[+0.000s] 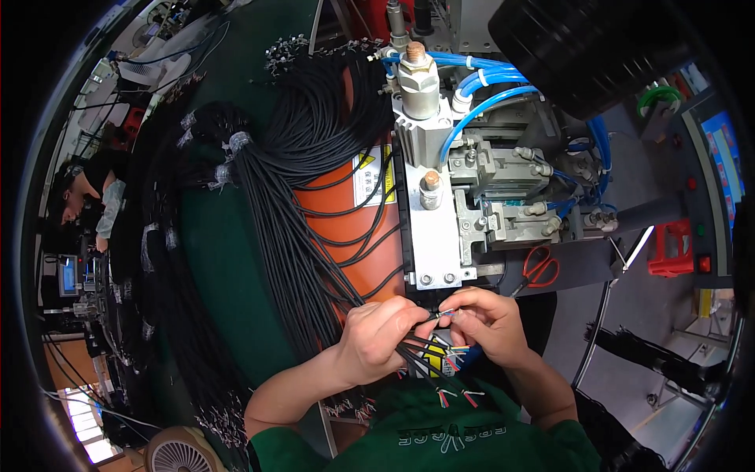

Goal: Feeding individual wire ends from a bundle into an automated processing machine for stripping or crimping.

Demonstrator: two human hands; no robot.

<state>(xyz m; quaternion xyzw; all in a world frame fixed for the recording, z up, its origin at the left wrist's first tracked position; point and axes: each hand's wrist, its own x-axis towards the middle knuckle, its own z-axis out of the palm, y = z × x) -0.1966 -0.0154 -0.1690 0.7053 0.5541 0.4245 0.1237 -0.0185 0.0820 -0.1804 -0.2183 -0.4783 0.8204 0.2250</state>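
Observation:
My left hand is closed around several black cables, whose stripped ends fan out below it in thin coloured wires. One cable end stands out between its thumb and forefinger. My right hand pinches the fine wires at that end, thumb against forefinger. Both hands are close together, just in front of the lower end of a metal press machine. From the left hand, the cables lead back toward a large bundle of black cables draped over an orange surface.
Blue air hoses run over the machine. Red-handled scissors lie at its right. A red stool and a screen panel stand farther right. More cables lie on the green table. A fan is at lower left; a person sits far left.

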